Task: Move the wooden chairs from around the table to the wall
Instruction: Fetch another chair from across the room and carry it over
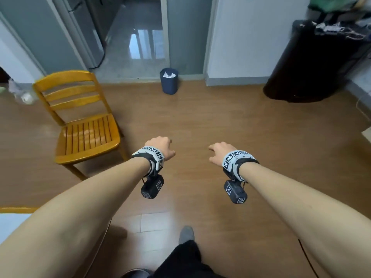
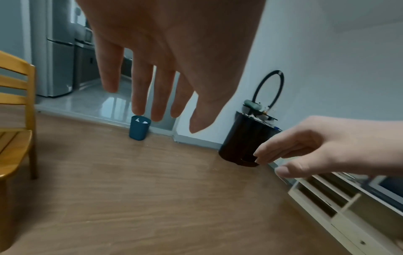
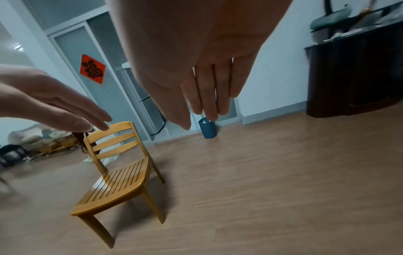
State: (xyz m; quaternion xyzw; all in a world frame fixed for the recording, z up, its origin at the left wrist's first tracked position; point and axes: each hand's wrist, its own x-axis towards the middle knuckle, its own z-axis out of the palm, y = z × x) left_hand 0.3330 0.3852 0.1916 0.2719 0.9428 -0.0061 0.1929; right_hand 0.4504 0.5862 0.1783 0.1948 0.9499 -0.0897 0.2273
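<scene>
Both arms stretched forward over bare wood floor point(image 1: 220, 121). Left hand point(image 1: 160, 147) and right hand point(image 1: 220, 153) empty, fingers loose and spread, gripping nothing. Wooden chair point(image 1: 84, 125) upright at far left, just beside the left hand, untouched. Blue bin point(image 1: 169, 81) far, by the doorway.

A honey-yellow slatted chair point(image 1: 84, 121) left of the hands; a dark blue bin point(image 1: 169, 81) ahead; brown wood-grain floor point(image 1: 220, 121); black-and-white checkered wristbands point(image 1: 152, 155).
</scene>
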